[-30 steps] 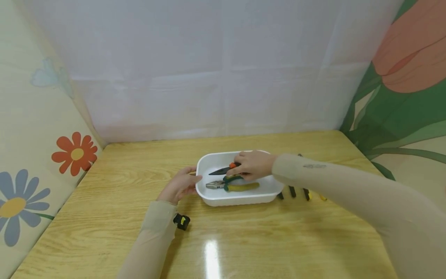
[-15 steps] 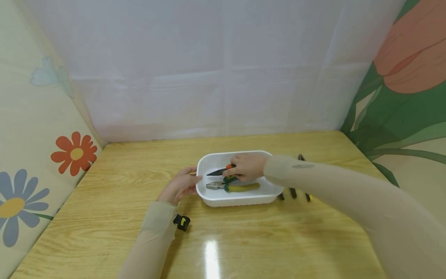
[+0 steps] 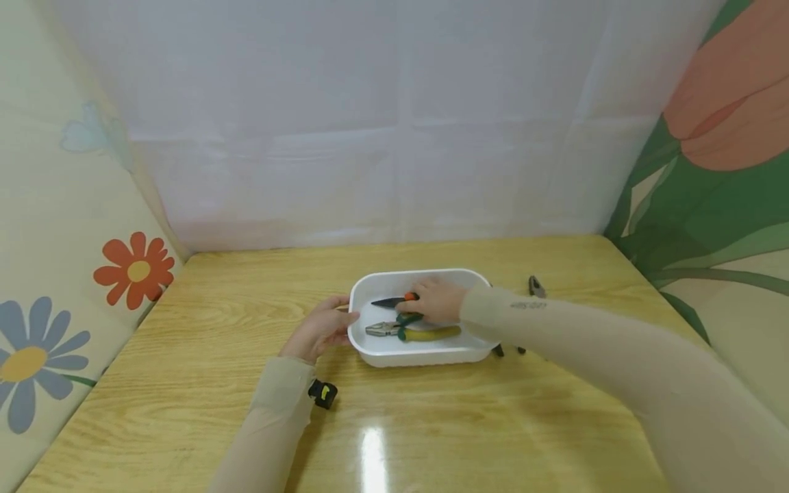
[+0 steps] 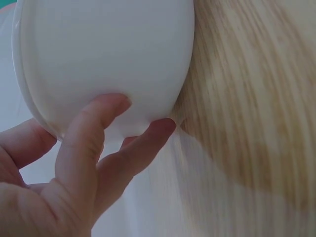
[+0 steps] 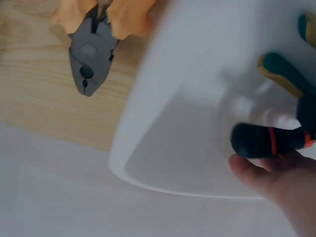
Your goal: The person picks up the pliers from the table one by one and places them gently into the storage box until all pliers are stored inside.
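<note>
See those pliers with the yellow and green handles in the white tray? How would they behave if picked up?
The pliers probably feel heavier toward the head, which looks metal. The handles, spread apart, might swing when lifted. Lying flat in the white tray, they seem unlikely to roll.

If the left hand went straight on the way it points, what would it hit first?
The white tray, at its end wall. The left hand has its fingers against the outside and its thumb at the rim, so it would likely press on the tray at once, though contact depth is hard to judge.
</note>
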